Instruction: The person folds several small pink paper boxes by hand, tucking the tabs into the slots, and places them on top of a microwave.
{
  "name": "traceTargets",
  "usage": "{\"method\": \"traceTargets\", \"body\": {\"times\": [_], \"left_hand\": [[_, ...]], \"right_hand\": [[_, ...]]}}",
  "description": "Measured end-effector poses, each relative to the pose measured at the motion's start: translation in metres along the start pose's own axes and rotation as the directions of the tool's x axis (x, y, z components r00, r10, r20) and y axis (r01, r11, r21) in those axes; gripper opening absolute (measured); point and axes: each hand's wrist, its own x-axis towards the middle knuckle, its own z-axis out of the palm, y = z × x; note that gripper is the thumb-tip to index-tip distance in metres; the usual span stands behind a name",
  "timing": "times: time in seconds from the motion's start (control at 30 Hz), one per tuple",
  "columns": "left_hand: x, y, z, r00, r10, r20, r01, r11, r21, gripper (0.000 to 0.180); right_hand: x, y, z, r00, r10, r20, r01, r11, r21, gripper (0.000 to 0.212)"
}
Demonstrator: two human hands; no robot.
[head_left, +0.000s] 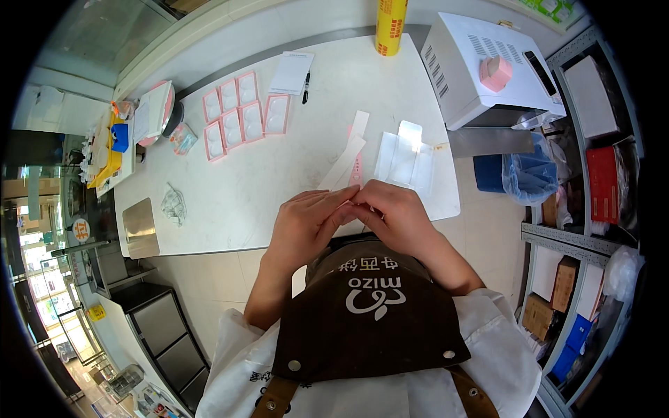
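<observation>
My left hand (306, 217) and my right hand (394, 209) meet over the table's front edge, fingertips and thumbs bent together. Both are closed in a pinch, and whatever lies between the fingers is hidden. Just beyond the fingertips is a pink printed strip (356, 171). Beside and partly across it lie long white paper strips (343, 164), one of them (359, 124) reaching farther back. Close to my right hand rests an unfolded white glossy tray-like sheet (405, 159) with raised flaps.
Several pink-rimmed boxes (276, 113) stand grouped at the back left, near a white notepad (293, 72) and black pen (306, 89). A yellow roll (391, 28) is at the back. White oven-like appliance (460, 76) at right; bin with blue bag (529, 175) below. Crumpled clear plastic (173, 205) lies left.
</observation>
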Motion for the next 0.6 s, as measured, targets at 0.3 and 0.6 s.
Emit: {"method": "traceTargets", "body": {"times": [0.3, 0.6], "left_hand": [[0.001, -0.005, -0.001, 0.918, -0.369, -0.144, 0.219, 0.777, -0.591, 0.037], [0.008, -0.002, 0.007, 0.947, 0.203, -0.251, -0.173, 0.976, 0.134, 0.056]], "right_hand": [[0.000, -0.010, -0.011, 0.946, 0.299, 0.124, -0.313, 0.944, 0.109, 0.031], [-0.006, 0.007, -0.003, 0.998, 0.055, 0.027, -0.061, 0.954, 0.293, 0.017]]}}
